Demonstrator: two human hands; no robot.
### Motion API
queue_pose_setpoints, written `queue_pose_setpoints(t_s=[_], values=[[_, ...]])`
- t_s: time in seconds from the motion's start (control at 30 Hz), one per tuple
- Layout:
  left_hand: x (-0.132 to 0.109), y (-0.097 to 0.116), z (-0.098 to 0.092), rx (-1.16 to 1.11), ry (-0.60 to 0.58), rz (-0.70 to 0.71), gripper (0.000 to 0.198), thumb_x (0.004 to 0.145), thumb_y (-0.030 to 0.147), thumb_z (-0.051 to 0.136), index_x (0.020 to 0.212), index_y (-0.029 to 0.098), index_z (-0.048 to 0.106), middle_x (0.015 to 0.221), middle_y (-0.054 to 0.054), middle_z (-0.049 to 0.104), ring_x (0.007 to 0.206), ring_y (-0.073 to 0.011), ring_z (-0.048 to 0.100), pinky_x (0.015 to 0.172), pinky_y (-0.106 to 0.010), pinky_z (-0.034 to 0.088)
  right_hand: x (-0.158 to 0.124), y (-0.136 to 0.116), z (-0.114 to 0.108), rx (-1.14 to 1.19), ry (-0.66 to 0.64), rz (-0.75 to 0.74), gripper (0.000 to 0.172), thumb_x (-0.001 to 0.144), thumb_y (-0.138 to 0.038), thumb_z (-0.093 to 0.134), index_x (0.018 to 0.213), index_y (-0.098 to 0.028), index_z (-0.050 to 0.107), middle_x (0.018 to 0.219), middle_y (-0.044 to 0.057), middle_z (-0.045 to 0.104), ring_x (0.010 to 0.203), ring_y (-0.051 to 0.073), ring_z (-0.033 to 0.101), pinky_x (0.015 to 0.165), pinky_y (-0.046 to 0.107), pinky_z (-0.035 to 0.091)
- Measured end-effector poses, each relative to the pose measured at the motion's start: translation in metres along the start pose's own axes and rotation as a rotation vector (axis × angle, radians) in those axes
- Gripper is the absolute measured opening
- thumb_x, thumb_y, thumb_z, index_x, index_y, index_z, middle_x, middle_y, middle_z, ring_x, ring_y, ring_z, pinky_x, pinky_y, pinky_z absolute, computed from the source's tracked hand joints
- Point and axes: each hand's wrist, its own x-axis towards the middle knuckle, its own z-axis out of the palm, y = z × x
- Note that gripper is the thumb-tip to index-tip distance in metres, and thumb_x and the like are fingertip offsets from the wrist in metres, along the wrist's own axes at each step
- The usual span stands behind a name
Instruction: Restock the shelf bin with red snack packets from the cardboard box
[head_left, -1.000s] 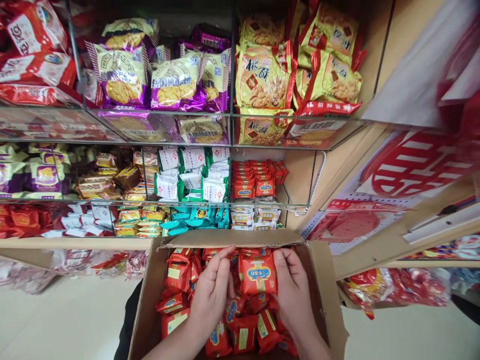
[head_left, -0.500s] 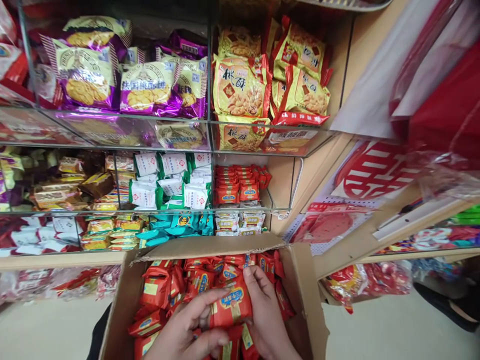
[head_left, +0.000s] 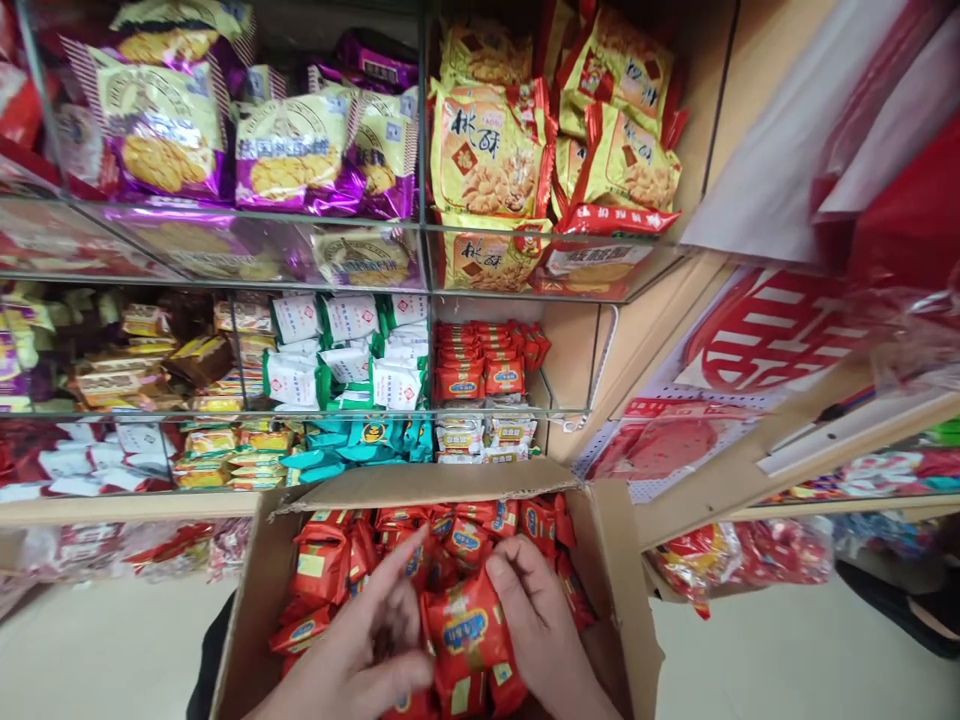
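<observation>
A cardboard box [head_left: 626, 600] full of small red snack packets [head_left: 319, 565] stands low in front of me. My right hand [head_left: 536, 610] pinches one red packet [head_left: 466, 632] with a blue and gold label, thumb on its upper right corner. Just left of that packet, my left hand [head_left: 367, 640] is held over the box with its fingers and thumb spread, nothing between them. Its fingertips are a little blurred. More red packets lie beneath both hands.
Behind the box, glass-fronted shelves hold yellow cookie packs [head_left: 491, 150], purple cookie packs [head_left: 169, 130], white-and-green packets [head_left: 349, 320] and stacked red packets [head_left: 484, 360]. Bagged goods [head_left: 735, 560] sit low on the right, near a black shoe [head_left: 900, 605]. Red-and-white plastic [head_left: 885, 180] hangs at upper right.
My left hand has come off the red packet, moved left and spread its fingers. The packet stays in my right hand, tilted slightly. The view has shifted a little.
</observation>
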Motion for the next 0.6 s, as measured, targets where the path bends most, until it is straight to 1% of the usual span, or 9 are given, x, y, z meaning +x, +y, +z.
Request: queue_pose_setpoints(t_s=[0.1,0.17,0.23,0.27,0.33,0.4,0.47,0.53,0.6], values=[[0.001,0.004,-0.011,0.109,-0.052,0.043,0.072,0.072,0.022,0.066,0.134,0.035,0.033,0.106,-0.003,0.058,0.097,-0.0212,0.054,0.085,-0.031,0.043,-0.004,-0.008,0.001,-0.253,-0.249,-0.060,0.020,0.084,-0.036,0.045,0.073,-0.021,0.052,0.063,-0.004,0.049,0.061,0.011,0.045,0.058,0.020,0.037],[0.002,0.007,-0.011,0.106,-0.155,-0.012,0.072,0.068,0.017,0.068,0.131,0.034,0.038,0.111,-0.003,0.058,0.101,-0.0231,0.053,0.086,-0.033,0.043,-0.007,-0.012,0.006,-0.337,-0.384,-0.094,0.016,0.084,-0.032,0.045,0.076,-0.022,0.056,0.067,-0.004,0.056,0.062,0.011,0.050,0.060,0.020,0.038],[0.003,0.006,-0.005,0.064,-0.208,-0.051,0.063,0.067,0.015,0.069,0.125,0.030,0.048,0.103,-0.002,0.062,0.096,-0.0226,0.056,0.083,-0.032,0.045,-0.009,-0.012,0.012,-0.347,-0.413,-0.129,0.015,0.083,-0.029,0.046,0.077,-0.023,0.059,0.070,-0.003,0.062,0.064,0.012,0.054,0.063,0.020,0.040],[0.004,0.003,-0.002,0.027,-0.187,-0.054,0.056,0.067,0.016,0.069,0.119,0.027,0.053,0.099,-0.002,0.064,0.095,-0.0223,0.057,0.083,-0.032,0.044,-0.009,-0.010,0.014,-0.325,-0.365,-0.137,0.014,0.082,-0.029,0.047,0.078,-0.024,0.060,0.070,-0.002,0.063,0.064,0.012,0.056,0.063,0.021,0.041],[0.007,-0.004,0.005,-0.064,-0.063,-0.047,0.042,0.067,0.023,0.070,0.108,0.023,0.060,0.094,-0.002,0.066,0.093,-0.0213,0.058,0.083,-0.031,0.044,-0.010,-0.002,0.017,-0.214,-0.178,-0.111,0.014,0.076,-0.033,0.057,0.085,-0.023,0.061,0.074,0.000,0.064,0.068,0.014,0.058,0.063,0.022,0.044],[0.010,-0.010,0.012,-0.176,0.103,-0.033,0.033,0.068,0.029,0.070,0.098,0.021,0.062,0.085,-0.002,0.066,0.083,-0.0183,0.059,0.076,-0.027,0.046,-0.011,0.009,0.019,-0.024,-0.040,-0.043,0.037,0.064,-0.037,0.068,0.097,-0.023,0.058,0.085,0.003,0.065,0.074,0.017,0.060,0.064,0.024,0.047],[0.014,-0.011,0.019,-0.290,0.240,-0.026,0.027,0.067,0.032,0.072,0.089,0.020,0.061,0.075,0.001,0.064,0.069,-0.0135,0.057,0.066,-0.023,0.045,-0.012,0.017,0.022,0.136,-0.061,0.003,0.053,0.056,-0.040,0.072,0.104,-0.023,0.056,0.098,0.005,0.065,0.084,0.021,0.062,0.070,0.029,0.049],[0.016,-0.004,0.025,-0.366,0.343,-0.008,0.029,0.063,0.032,0.074,0.085,0.021,0.059,0.073,0.003,0.062,0.064,-0.0108,0.055,0.062,-0.021,0.044,-0.014,0.021,0.024,0.150,-0.127,0.019,0.051,0.058,-0.041,0.071,0.103,-0.022,0.058,0.100,0.006,0.066,0.089,0.023,0.061,0.077,0.033,0.048],[0.015,0.006,0.030,-0.373,0.403,0.013,0.034,0.060,0.031,0.076,0.089,0.022,0.058,0.079,0.003,0.061,0.068,-0.0111,0.055,0.063,-0.020,0.044,-0.016,0.016,0.022,0.041,-0.142,0.031,0.044,0.063,-0.037,0.068,0.103,-0.020,0.060,0.100,0.006,0.066,0.092,0.024,0.060,0.080,0.035,0.047]])
